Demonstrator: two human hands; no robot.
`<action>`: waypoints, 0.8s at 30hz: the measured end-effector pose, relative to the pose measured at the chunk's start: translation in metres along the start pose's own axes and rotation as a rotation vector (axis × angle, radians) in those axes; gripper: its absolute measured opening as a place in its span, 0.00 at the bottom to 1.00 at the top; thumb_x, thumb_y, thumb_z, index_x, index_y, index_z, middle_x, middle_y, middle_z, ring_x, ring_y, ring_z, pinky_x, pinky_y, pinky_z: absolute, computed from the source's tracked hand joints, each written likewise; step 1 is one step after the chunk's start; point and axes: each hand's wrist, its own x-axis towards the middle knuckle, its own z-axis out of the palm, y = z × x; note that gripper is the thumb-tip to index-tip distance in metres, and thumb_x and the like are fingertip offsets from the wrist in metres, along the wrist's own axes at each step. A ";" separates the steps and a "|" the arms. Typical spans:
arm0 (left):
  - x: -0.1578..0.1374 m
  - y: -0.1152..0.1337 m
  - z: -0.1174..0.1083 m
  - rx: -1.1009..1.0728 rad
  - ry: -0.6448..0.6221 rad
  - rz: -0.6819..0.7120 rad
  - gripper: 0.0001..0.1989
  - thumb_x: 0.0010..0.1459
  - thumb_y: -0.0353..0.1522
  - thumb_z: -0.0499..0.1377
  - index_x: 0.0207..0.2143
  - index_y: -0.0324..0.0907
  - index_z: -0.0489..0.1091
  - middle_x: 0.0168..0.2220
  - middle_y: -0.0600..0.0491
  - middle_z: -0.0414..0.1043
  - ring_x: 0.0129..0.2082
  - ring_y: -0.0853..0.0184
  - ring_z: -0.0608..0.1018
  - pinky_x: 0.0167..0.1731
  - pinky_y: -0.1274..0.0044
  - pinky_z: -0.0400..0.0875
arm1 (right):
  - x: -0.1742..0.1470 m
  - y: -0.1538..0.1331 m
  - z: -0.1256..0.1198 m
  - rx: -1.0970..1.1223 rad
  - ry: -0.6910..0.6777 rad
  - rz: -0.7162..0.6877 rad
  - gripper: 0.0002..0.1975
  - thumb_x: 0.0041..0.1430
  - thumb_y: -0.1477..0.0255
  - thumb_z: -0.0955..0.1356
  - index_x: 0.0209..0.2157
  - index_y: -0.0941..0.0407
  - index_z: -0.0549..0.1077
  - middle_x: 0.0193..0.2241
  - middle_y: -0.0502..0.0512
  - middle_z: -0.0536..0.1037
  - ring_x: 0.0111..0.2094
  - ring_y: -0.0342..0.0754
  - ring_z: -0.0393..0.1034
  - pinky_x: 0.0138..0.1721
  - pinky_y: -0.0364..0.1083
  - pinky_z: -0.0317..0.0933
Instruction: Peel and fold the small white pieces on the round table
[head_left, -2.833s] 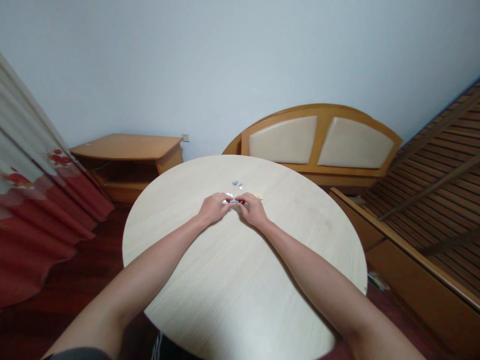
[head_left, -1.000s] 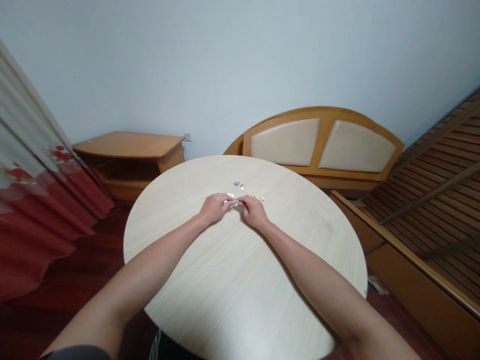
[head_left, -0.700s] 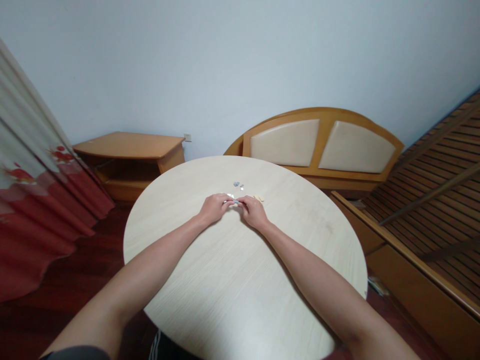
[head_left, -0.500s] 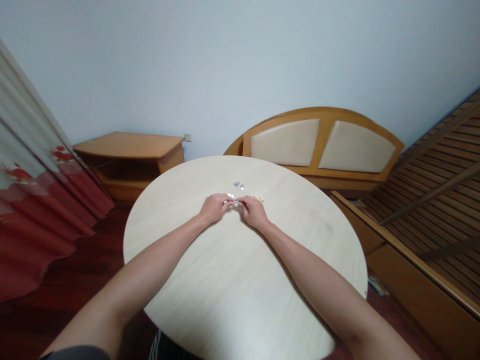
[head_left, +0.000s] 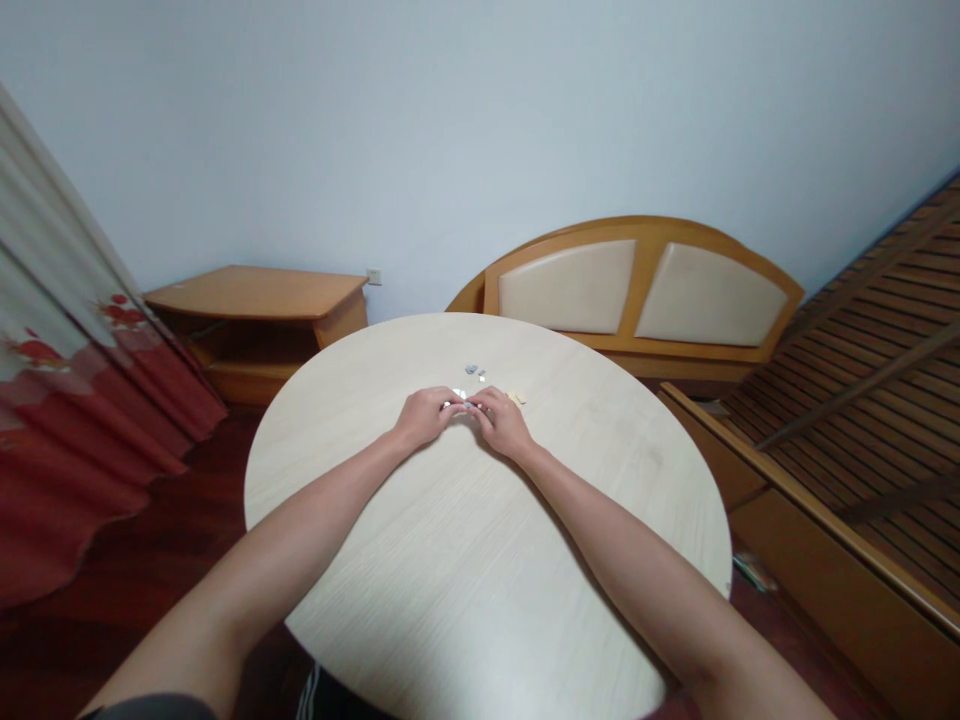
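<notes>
Over the round pale table [head_left: 450, 560], my left hand [head_left: 425, 415] and my right hand [head_left: 501, 418] meet with fingertips close together. Both pinch a small grey-blue piece [head_left: 469, 404] between them; its kind is too small to make out, and the fingers cover most of it. Small white pieces [head_left: 459, 394] lie just behind my left fingertips. Some yellowish pieces [head_left: 519, 399] rest by my right knuckles, partly hidden. Farther back on the table are a few dark grey pieces [head_left: 471, 369] and a little pale one [head_left: 482, 379].
A wooden cabinet [head_left: 262, 290] stands beyond the table at left, near a red and white curtain [head_left: 112, 400]. Behind the table is a headboard with cream panels [head_left: 566, 288]. A wooden bed frame [head_left: 810, 520] with slats runs along the right.
My hands stay together around the small piece, which appears slightly turned between the fingertips, showing greyer. The whole view has shifted very slightly.
</notes>
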 end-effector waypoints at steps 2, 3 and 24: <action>0.001 0.000 -0.002 -0.007 -0.008 -0.021 0.09 0.62 0.36 0.60 0.36 0.42 0.79 0.37 0.51 0.81 0.36 0.66 0.79 0.37 0.77 0.69 | 0.002 0.000 -0.009 -0.018 -0.033 0.020 0.09 0.65 0.73 0.66 0.40 0.56 0.79 0.36 0.56 0.76 0.37 0.47 0.70 0.40 0.44 0.62; 0.001 -0.001 -0.004 -0.006 -0.005 -0.037 0.10 0.62 0.37 0.60 0.36 0.42 0.79 0.37 0.51 0.81 0.36 0.66 0.79 0.37 0.77 0.69 | 0.002 0.002 -0.016 -0.043 -0.072 0.037 0.09 0.64 0.74 0.66 0.39 0.56 0.79 0.35 0.56 0.76 0.36 0.47 0.70 0.39 0.44 0.62; 0.003 -0.006 -0.019 0.086 0.000 -0.189 0.13 0.63 0.37 0.56 0.37 0.43 0.80 0.35 0.50 0.80 0.33 0.65 0.78 0.35 0.75 0.67 | 0.023 0.006 -0.069 -0.565 -0.383 0.318 0.15 0.63 0.66 0.63 0.42 0.57 0.79 0.43 0.60 0.80 0.41 0.50 0.73 0.39 0.43 0.60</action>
